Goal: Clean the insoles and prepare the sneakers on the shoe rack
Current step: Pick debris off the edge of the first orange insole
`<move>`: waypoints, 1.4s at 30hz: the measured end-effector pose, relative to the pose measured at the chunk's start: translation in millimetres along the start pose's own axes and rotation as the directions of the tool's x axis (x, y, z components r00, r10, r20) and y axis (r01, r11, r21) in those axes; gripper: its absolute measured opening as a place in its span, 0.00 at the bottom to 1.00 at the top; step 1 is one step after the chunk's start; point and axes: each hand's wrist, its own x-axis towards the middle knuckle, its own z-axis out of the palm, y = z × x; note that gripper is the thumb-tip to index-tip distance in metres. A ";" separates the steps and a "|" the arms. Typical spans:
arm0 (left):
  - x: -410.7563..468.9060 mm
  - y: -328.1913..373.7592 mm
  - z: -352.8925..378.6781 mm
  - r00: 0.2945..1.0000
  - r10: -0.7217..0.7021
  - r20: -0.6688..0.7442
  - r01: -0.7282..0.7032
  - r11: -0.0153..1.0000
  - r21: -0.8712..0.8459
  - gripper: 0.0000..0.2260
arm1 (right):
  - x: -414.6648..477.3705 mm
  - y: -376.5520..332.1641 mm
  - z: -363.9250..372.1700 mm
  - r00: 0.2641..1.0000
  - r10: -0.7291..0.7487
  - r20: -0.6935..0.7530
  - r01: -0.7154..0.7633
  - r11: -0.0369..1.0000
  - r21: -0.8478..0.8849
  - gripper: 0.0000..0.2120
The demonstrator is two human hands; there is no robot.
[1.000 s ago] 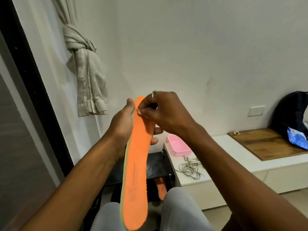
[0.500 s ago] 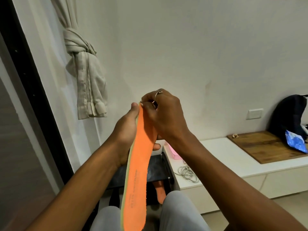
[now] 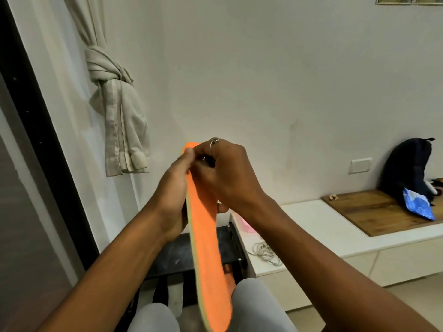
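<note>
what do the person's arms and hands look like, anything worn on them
The left forearm and right forearm are bare, no sleeves in view. The right hand wears a thin silver-coloured ring on one finger. The left hand shows no ring; neither wrist has a watch or bracelet.

Nothing legible shows. The insole (image 3: 206, 248) face below the right grip (image 3: 225, 173) is too blurred to read any print, and the blue packet (image 3: 418, 207) far right of it shows only unreadable marks.
</note>
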 end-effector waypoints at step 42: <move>5.9 7.7 -6.7 1.000 -0.015 0.004 0.016 0.998 -0.061 0.36 | -6.5 -6.2 0.4 0.998 0.023 0.056 -0.035 0.974 0.223 0.07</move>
